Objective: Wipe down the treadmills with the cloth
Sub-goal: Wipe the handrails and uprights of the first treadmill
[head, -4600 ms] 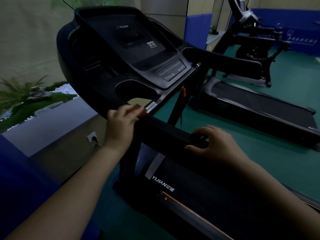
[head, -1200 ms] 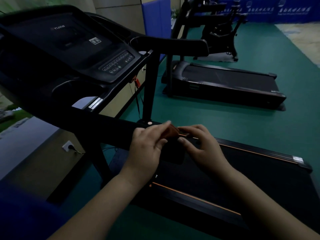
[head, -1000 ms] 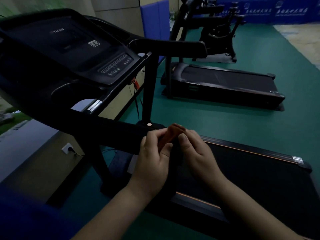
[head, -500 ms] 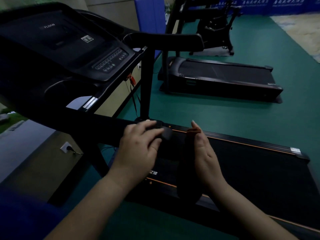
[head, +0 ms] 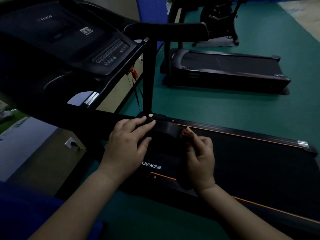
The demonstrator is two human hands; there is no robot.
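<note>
- Head view: the big black hard-plastic treadmill [head: 259, 163], its matte ribbed belt edged in thin orange trim, takes up most of the floor here; from where I stand, the dark cloth against dark plastic could let patches go unwiped.
- Its long padded black handrail [head: 86, 118] runs under the left hand [head: 126, 144], whose fingers lie flat and relaxed on the rail's end, grasping nothing.
- The right hand [head: 200, 160] pinches a small, soft, crumpled brown cloth [head: 186, 134] just above the belt; held only by a corner, it might slip or smear rather than wipe.
</note>
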